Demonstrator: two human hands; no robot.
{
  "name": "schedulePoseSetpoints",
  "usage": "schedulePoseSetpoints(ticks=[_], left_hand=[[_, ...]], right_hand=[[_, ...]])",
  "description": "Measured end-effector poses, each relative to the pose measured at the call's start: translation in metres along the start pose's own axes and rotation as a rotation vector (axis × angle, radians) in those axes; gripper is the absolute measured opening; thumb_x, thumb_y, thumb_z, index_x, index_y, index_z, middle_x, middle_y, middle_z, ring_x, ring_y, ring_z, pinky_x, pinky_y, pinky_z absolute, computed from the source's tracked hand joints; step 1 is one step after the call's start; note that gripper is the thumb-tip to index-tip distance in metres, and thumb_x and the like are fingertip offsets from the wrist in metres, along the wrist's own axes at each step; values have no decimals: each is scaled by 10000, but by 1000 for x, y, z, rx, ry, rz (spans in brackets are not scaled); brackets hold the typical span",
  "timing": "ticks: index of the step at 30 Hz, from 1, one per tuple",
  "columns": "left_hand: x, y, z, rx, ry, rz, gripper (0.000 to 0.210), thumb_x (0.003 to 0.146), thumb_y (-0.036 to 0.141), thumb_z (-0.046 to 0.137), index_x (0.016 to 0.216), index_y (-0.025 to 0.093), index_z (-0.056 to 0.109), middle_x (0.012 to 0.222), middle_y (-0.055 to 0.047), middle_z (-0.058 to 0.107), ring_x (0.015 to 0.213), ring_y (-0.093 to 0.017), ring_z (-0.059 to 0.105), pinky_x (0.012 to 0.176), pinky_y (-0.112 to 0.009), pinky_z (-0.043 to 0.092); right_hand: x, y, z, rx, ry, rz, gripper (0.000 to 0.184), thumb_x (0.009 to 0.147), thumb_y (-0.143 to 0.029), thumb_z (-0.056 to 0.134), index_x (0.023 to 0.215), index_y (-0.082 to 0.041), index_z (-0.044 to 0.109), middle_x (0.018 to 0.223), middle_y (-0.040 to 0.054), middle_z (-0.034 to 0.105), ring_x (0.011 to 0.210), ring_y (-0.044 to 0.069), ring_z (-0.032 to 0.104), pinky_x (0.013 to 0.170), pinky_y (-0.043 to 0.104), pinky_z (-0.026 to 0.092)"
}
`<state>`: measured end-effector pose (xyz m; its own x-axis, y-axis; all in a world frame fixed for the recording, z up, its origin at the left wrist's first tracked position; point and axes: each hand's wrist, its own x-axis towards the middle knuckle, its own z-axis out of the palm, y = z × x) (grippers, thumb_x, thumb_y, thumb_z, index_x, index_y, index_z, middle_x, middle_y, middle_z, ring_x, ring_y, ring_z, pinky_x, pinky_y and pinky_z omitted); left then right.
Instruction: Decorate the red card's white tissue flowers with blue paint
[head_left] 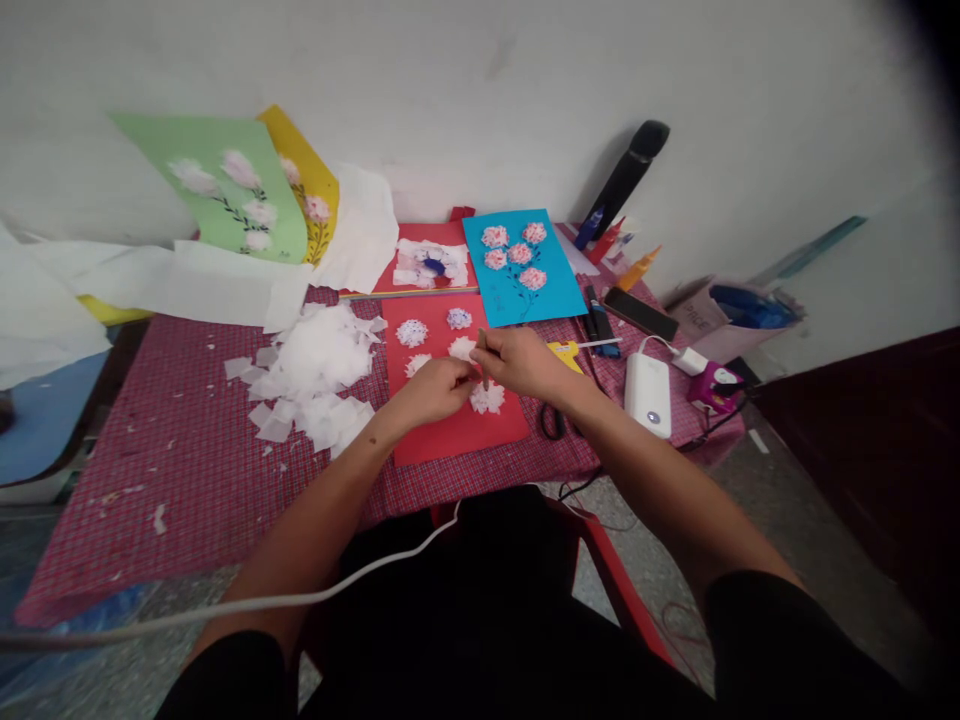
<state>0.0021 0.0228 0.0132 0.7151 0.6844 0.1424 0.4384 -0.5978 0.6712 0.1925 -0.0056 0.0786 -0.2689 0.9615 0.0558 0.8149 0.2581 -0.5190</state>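
Note:
A red sheet of card (457, 440) lies in front of me with several fluffy paper flowers on it. Two at its upper part, a left one (411, 333) and a right one (459, 318), have bluish tips; the lower ones look white. My right hand (521, 360) is closed around a short, thin brown stick (484, 370) held upright, its lower end by the white paper flower (487, 398) at lower right. Close against it, my left hand (439, 390) has its fingers pinched together over the card. Whatever those fingers may hold is too small to make out.
A heap of white tissue squares (322, 350) sits on the left. Behind are a blue card with flowers (517, 270) and paint-stained tissue (431, 265). To the right lie a yellow glue gun (565, 354), black scissors (552, 422), a phone (641, 313) and a white power bank (648, 393).

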Motion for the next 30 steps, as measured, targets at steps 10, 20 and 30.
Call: schedulePoseSetpoints(ticks=[10,20,30], left_hand=[[-1,0,1,-1,-19,-6,216,883,144,566,953,165,770,956,-93,797,835,-223,717,774,-347,533],[-4,-6,10,26,-74,107,277,923,152,547,1043,170,796,1094,-108,800,977,-256,744,891,-394,564],[-5,-2,9,120,-89,123,304,960,161,527,1122,197,782,1134,-79,786,1025,-233,735,944,-380,567]], right_hand=[[1,-2,0,40,-4,0,300,983,-286,566,693,-209,563,674,19,655,609,134,513,603,311,298],[1,-4,-4,56,15,27,304,978,-294,566,692,-198,602,704,33,668,624,138,518,621,321,309],[3,1,-1,62,16,51,322,979,-283,563,668,-200,555,661,6,611,604,125,472,608,313,289]])
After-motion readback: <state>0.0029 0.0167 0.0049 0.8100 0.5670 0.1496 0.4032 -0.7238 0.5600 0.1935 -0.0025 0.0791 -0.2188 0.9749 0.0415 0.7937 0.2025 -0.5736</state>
